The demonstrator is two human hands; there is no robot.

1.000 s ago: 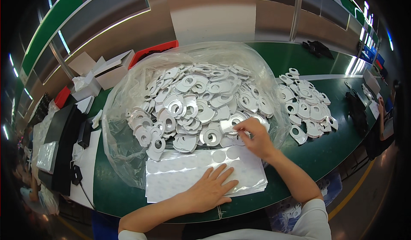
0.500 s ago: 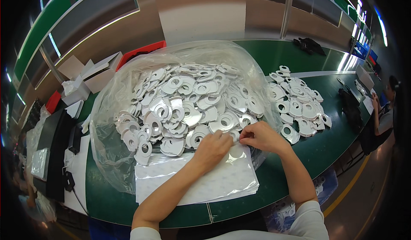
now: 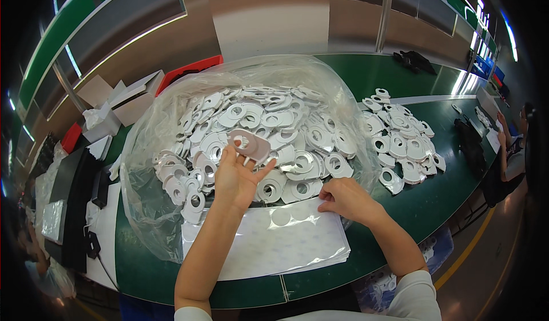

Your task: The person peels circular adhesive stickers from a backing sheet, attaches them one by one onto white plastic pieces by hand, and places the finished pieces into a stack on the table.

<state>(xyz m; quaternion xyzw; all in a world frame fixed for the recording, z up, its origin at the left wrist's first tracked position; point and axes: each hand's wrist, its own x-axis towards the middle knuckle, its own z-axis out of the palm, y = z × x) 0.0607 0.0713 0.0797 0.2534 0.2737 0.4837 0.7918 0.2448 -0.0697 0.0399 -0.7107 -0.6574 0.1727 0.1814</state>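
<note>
My left hand [image 3: 234,181] is raised over the pile, its palm partly turned up. A flat rounded plastic part [image 3: 258,147] with a round hole is in its fingers, looking pinkish-grey in the shade. Below it, many similar white parts [image 3: 251,115] are heaped in a large clear plastic bag [image 3: 143,201]. In front of the heap lies a stack of glossy white sheets [image 3: 269,244] with faint round shapes along the top edge. My right hand [image 3: 350,199] is closed in a pinch at the sheets' upper right corner. Whatever its fingertips hold is too small to make out.
A smaller pile of white parts [image 3: 403,141] lies to the right on the green table [image 3: 366,252]. White boxes [image 3: 103,121] and a red bin [image 3: 186,72] stand back left. Another person [image 3: 514,149] sits at the far right. A blue container [image 3: 437,249] is below the table edge.
My left hand has moved up and left from beside the right hand and now holds a plastic part over the heap. My right hand has shifted slightly down, still pinched.
</note>
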